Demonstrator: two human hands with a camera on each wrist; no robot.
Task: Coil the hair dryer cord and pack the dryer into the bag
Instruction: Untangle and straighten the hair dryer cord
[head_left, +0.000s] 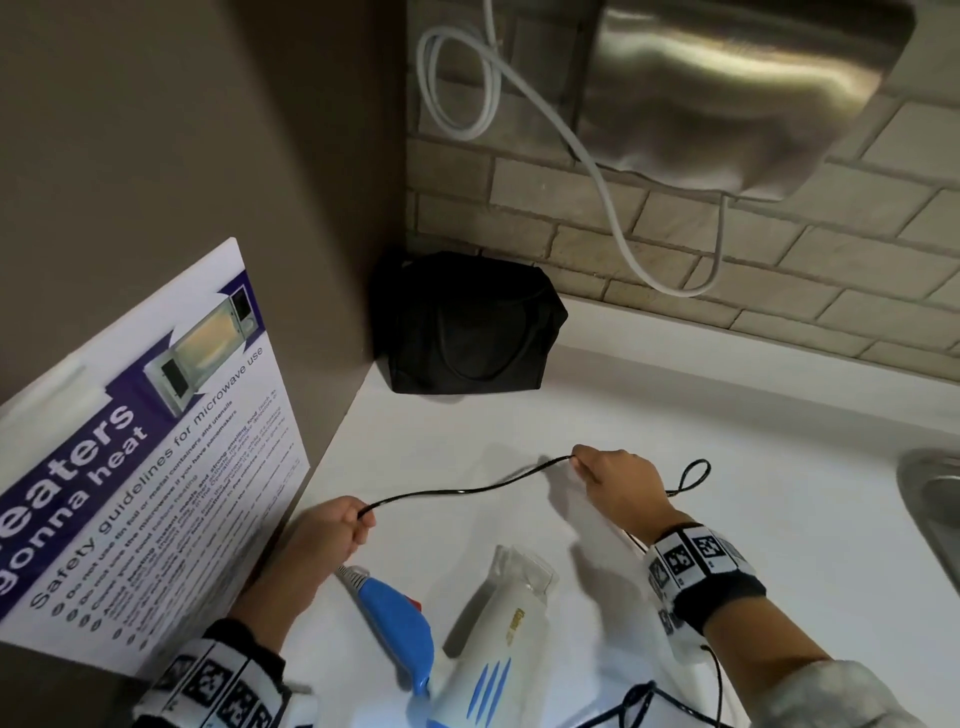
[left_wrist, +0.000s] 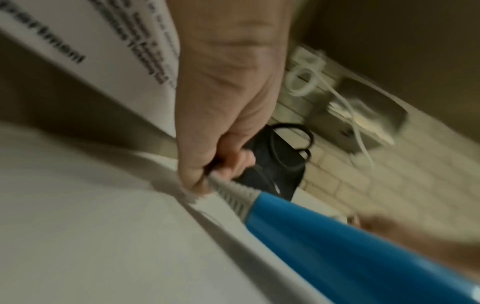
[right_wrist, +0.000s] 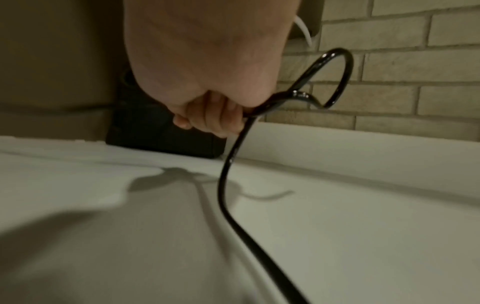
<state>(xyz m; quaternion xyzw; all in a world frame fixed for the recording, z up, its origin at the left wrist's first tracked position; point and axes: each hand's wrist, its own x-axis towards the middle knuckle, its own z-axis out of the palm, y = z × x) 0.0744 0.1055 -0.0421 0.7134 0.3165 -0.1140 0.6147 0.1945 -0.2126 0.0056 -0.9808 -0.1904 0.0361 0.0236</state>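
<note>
Two hands, left (head_left: 332, 535) and right (head_left: 615, 483), each clenched on one black cord (head_left: 467, 488) stretched above one white-and-blue hair dryer (head_left: 467, 660) lying on white counter (head_left: 779, 493), one black bag (head_left: 467, 327) at twelve o'clock.

Microwave safety poster (head_left: 156, 441) leaning left, steel hand dryer (head_left: 737, 88) on brick wall (head_left: 519, 182), sink (head_left: 935, 499)

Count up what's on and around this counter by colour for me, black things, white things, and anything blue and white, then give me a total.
Black: 2, the cord held between the left hand and right hand, and the bag in the corner.
White: 1, the cable hanging on the brick wall.
Blue and white: 1, the hair dryer lying on the counter.
Total: 4
</note>
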